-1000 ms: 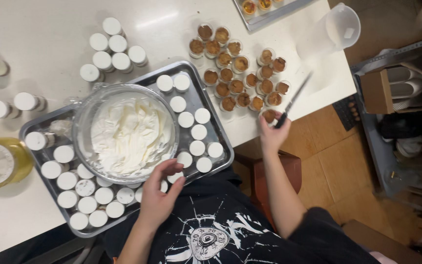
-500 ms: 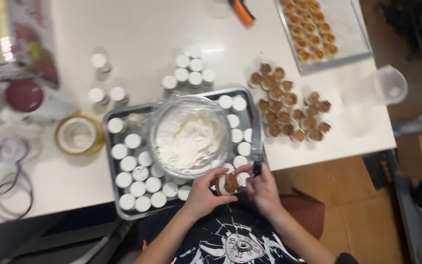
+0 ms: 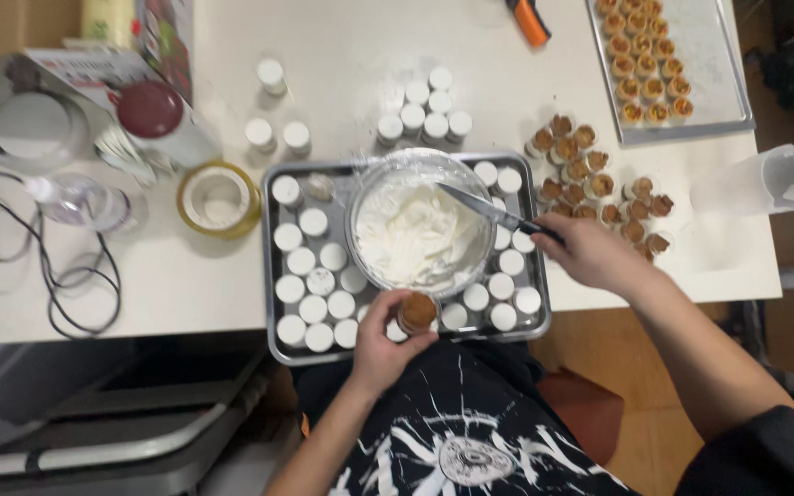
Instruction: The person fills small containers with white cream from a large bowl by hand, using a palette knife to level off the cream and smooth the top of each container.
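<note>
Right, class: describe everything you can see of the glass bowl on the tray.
The bowl is round, clear and looks like glass, seen from above. It sits upright on the metal tray, ringed by small white-topped cups. It holds thick white cream, swirled and smeared up the wall. A knife, held in the right hand, reaches over the rim into it. The left hand holds a small brown-topped cup just below it.

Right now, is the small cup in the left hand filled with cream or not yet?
Not yet. The cup in the left hand shows a brown top with no white cream; the knife tip is in the cream bowl.
</note>
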